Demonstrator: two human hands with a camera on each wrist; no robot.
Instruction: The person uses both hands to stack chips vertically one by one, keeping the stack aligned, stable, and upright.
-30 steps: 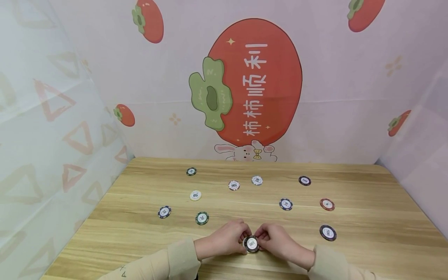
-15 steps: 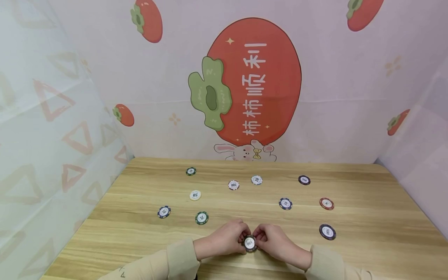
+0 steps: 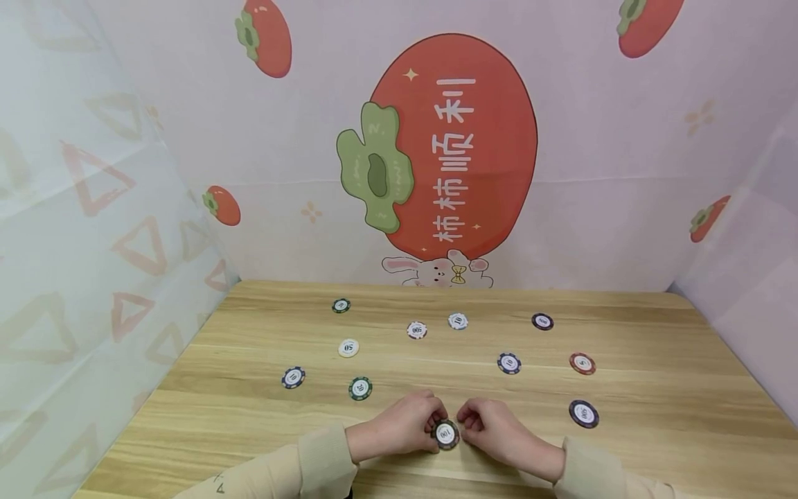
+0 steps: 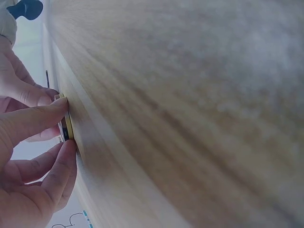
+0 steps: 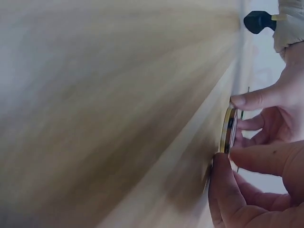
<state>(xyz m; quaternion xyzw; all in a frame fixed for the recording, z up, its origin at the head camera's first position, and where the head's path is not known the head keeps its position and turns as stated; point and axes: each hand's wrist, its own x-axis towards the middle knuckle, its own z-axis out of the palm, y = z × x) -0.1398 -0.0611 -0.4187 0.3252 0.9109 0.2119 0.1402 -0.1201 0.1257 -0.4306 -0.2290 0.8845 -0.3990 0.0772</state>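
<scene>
In the head view, a black-rimmed poker chip (image 3: 445, 434) marked 100 lies flat near the table's front, face up. Edge-on in the right wrist view it forms a small stack (image 5: 229, 129) with a yellowish layer below. My left hand (image 3: 405, 424) pinches this stack at its edge, thumb on the near side and fingers on the far side. My right hand (image 3: 495, 433) hovers just right of the chip, fingers loosely bent and holding nothing, with a narrow gap showing in the head view. In the right wrist view its fingertips overlap the stack's edge.
Loose chips lie scattered over the wooden table (image 3: 424, 367). Nearest on the left is a green 20 chip (image 3: 360, 388); to the right are a black 500 chip (image 3: 583, 414), a red 5 chip (image 3: 582, 364) and a blue 10 chip (image 3: 509, 363). A printed cloth (image 3: 592, 173) stands behind.
My right hand has drawn slightly rightward, away from the chip edge it was touching. The top chip has shifted slightly left and now covers the pale rim seen beneath it earlier.
</scene>
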